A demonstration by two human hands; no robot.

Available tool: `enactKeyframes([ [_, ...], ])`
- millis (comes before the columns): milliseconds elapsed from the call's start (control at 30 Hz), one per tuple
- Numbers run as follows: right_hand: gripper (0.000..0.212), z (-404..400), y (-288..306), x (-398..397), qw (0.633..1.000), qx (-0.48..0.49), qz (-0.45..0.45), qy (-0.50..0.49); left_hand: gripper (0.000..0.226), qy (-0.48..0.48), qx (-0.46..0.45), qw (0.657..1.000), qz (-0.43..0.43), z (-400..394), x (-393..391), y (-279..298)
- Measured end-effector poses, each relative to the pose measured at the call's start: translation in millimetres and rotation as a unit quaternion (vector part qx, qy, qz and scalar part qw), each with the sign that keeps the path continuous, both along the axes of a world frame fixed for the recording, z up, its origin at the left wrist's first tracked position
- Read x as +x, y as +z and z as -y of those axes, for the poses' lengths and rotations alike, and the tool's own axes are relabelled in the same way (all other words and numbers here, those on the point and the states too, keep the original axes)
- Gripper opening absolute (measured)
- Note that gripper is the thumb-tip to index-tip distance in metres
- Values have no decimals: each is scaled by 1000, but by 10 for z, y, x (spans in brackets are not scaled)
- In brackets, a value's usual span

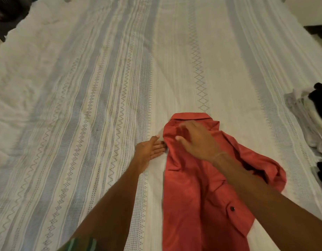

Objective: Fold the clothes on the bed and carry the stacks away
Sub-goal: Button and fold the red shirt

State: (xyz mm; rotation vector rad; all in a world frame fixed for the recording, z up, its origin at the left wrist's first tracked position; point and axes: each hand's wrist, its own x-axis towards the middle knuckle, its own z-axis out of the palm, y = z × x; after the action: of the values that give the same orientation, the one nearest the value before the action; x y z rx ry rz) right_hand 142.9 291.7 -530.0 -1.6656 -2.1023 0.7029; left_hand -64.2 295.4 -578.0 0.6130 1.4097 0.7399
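Shirt: the red shirt lies lengthwise on the bed, just right of the middle, with its collar pointing away from the person and its left side already turned in to a fairly straight edge.
Loose part: the right side and a sleeve bunch up in a rumpled heap, and a cuff with a dark button lies near the lower right.
Left hand: the left hand lies flat with straight fingers, their tips touching the shirt's folded left edge near the shoulder; its grip is released and it holds nothing.
Right hand: the right hand reaches across the upper chest just below the collar, blurred; the fingers look spread and pressing rather than pinching, so I judge the grip released.
Step in hand: smoothing and squaring the left fold, as I read it.
Doing it well: keep the left fingers braced along the crease so the cloth cannot slide, and sweep the right palm from the collar downward to push out wrinkles before the bunched right side is laid over.
Risk: the heaped sleeve may trap creases if folded in unflattened.
Stacks: folded clothes, pale and dark, sit at the bed's right edge, well apart from the shirt.
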Motion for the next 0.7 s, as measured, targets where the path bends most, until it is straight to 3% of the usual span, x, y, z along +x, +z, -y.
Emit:
enactKeyframes([
  [200,55,-718,93,-481,979,-116,167,-9,38,-10,-12,1000,20,7,-58,-60],
  [300,28,-976,61,-496,977,-176,117,26,41,-5,-27,999,28,-18,-75,-90],
  [433,15,-1114,59,-500,979,-197,-2,50,54,21,-38,999,29,-30,-75,-88],
  [567,35,-1058,-79,-546,966,-248,-75,-17,62,17,-37,999,21,-23,-84,-85],
  [700,53,-1050,-147,-637,980,-184,-42,-72,47,-15,-5,999,34,-9,-105,-93],
])
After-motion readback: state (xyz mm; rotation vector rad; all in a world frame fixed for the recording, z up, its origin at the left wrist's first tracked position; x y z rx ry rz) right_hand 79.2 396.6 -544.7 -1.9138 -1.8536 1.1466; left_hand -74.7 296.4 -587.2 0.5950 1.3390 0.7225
